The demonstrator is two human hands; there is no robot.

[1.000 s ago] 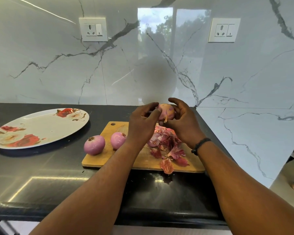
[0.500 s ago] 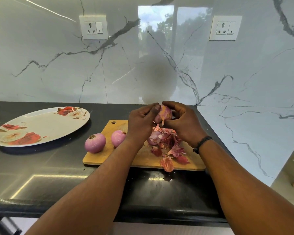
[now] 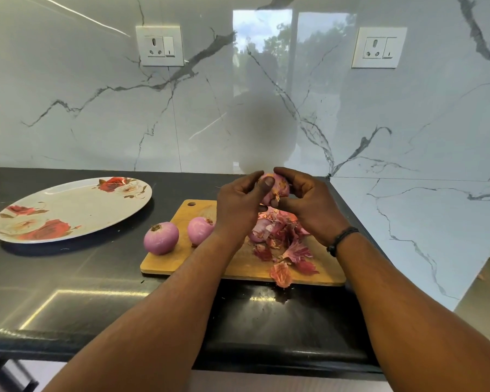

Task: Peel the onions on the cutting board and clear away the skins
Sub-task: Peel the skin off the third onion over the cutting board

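An onion (image 3: pixel 277 188) is held above the far edge of the cutting board (image 3: pixel 238 267), clasped between both hands. The left hand (image 3: pixel 238 205) is curled round its left side, thumb pressed on top. The right hand (image 3: pixel 309 205) is closed on its right side, fingers pinching near the root. Loose skins (image 3: pixel 283 247) are heaped on the board below the hands. Two peeled onions (image 3: pixel 161 237) are seen at the board's left end, one on the board, one at its edge.
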